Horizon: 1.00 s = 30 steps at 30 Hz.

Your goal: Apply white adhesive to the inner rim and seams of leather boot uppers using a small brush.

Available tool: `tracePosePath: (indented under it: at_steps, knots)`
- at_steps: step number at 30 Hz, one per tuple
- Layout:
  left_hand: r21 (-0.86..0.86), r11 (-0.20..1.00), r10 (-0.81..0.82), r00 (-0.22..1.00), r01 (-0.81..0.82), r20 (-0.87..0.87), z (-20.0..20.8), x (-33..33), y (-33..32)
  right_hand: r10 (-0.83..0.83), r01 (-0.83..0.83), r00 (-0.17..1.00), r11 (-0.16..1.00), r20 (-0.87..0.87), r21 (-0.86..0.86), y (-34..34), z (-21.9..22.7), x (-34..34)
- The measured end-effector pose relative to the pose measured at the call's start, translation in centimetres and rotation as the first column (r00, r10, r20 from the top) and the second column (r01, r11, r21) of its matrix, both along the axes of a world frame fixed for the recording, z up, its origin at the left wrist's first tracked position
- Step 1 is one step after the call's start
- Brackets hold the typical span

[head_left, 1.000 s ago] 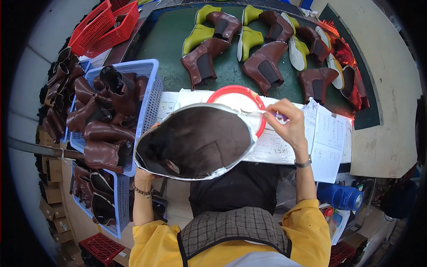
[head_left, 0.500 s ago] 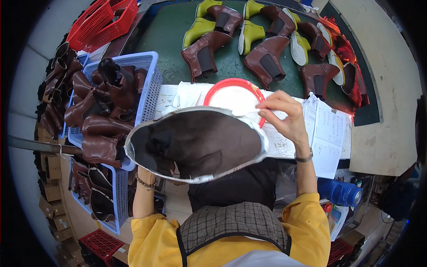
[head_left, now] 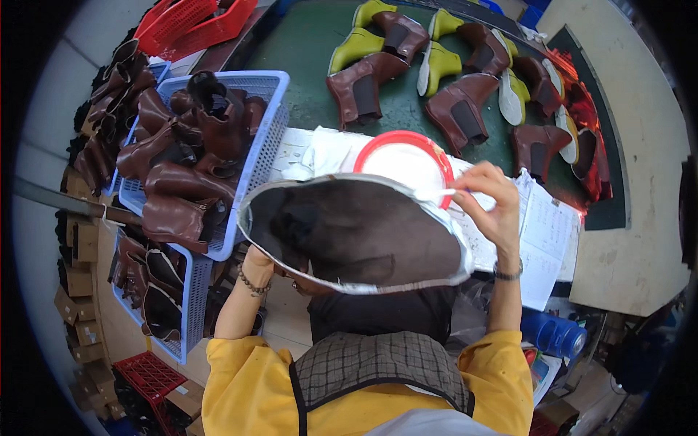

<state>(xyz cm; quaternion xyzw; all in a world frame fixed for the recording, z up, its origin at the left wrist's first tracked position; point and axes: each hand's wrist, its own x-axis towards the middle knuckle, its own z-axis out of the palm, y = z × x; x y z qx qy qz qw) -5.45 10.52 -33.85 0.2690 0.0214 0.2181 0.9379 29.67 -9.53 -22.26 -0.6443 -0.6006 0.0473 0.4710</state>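
My left hand (head_left: 259, 265) grips a boot upper (head_left: 363, 236) from beneath, its fingers partly hidden by it. The upper's dark, sole-side face is turned up, with a pale strip along its edge. Between thumb and fingertips, my right hand (head_left: 493, 206) pinches a small white brush-like stick (head_left: 436, 193). The stick's tip rests at the upper's far edge, toward the right end; its exact shape is hard to make out. Just beyond stands a red-rimmed bowl (head_left: 404, 136) of white paste (head_left: 398, 163), partly covered by the upper.
Several brown boots (head_left: 459, 107) and yellow-green shoe forms (head_left: 440, 67) lie on the green bench (head_left: 305, 43). Blue baskets (head_left: 273, 109) of brown uppers stand at left. Written sheets (head_left: 542, 236) lie at right, above a blue bottle (head_left: 556, 334). A red basket (head_left: 182, 29) sits far left.
The whole view has shifted, so most things sit further right. The upper is tilted slightly more, its right end lower. More of the white stick shows; its tip remains at the far edge.
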Motion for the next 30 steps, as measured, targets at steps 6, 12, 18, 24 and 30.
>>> tracePosePath:
  at_steps: [6, 12, 18, 24, 30]
  knots:
    - [0.158, 0.984, -0.041, 0.962, 0.086, -0.271, 1.4, 1.8, -2.8, 0.166, -0.166, 0.986, 0.986, -0.010, 0.006, 2.9, 1.2, -0.2]
    - [0.013, 0.923, -0.355, 0.861, 0.386, -0.364, 4.7, 3.3, -3.7, 0.274, -0.278, 0.934, 0.960, 0.227, -0.014, 4.6, 3.2, -0.5]
    - [-0.073, 0.872, -0.468, 0.778, 0.485, -0.419, 4.3, 4.6, -4.0, 0.391, -0.402, 0.884, 0.916, 0.258, -0.010, 7.9, 3.1, -1.1]
    - [0.097, 0.984, 0.177, 0.921, -0.152, -0.348, 9.5, 7.2, -1.8, -0.230, 0.210, 0.883, 0.973, -0.409, -0.092, 3.5, -4.1, 6.9]
    - [0.765, 0.546, 0.689, 0.703, -0.342, -0.178, 10.3, 17.2, 8.2, -0.421, 0.404, 0.689, 0.899, -0.589, -0.170, -0.3, -18.2, 7.4]
